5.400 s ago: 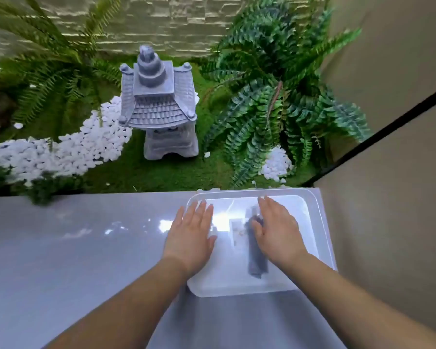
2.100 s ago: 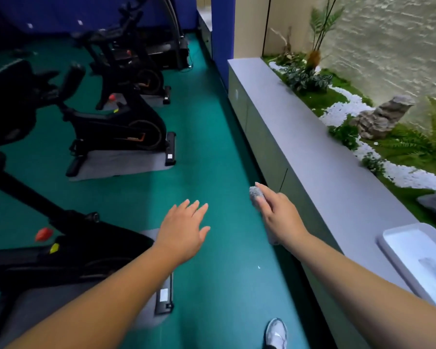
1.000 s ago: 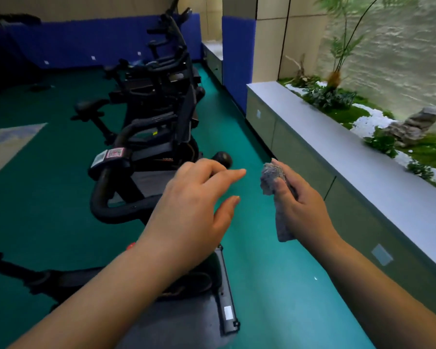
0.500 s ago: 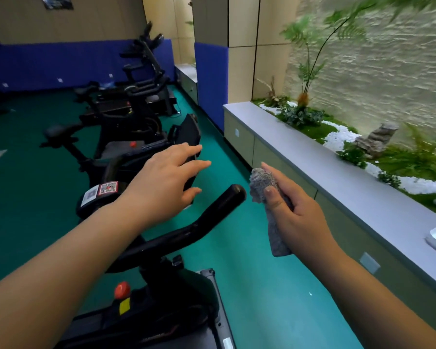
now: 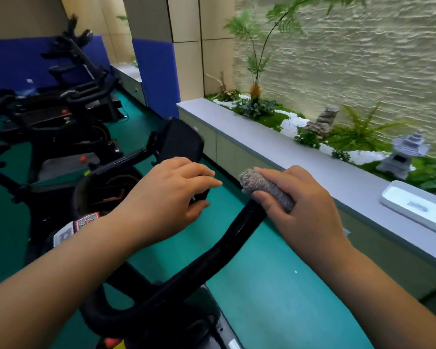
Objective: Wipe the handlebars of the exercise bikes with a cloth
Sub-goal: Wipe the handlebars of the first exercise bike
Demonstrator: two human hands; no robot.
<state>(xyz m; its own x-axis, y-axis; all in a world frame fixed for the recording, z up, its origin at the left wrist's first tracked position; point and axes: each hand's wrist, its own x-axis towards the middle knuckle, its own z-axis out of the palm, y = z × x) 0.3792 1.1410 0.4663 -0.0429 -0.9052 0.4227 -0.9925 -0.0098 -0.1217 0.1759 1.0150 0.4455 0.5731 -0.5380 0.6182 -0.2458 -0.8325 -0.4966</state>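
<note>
Presently, the recorded state was as follows.

Cloth: a rolled grey cloth was held in the right hand, with the fingers curled round it and one end of the roll projecting past the thumb side.

Cloth position: it sat on the far tip of the handlebar of the nearest exercise bike, apparently touching it; the exact contact was hidden under the hand.

Handlebar axis: the black bar ran diagonally, from the bend low and near the person up and away to the tip under the cloth. Its long axis therefore led from the right hand back toward the body and to the left.

Cloth axis: the roll lay roughly crosswise to the bar, not along it.

Nearer hand: the right hand was on the bar end; the left hand hovered just beside it, to the left and above the bar, not touching the bar as far as could be seen.

Left fingers: loosely bent and holding nothing, pointing toward the cloth.

Step in hand (judgement): the first wipe of this bar appeared to be starting at the tip.

Next move (judgement): the stroke would need to run down the bar's axis, toward the person, with the grip kept wrapped round the tube.

Risk (judgement): the cloth could slip off the rounded tip if pressed sideways.

Other bikes: further exercise bikes stood well apart along the green floor.

Desk: a grey desk ran along the right, carrying a white tray.
</note>
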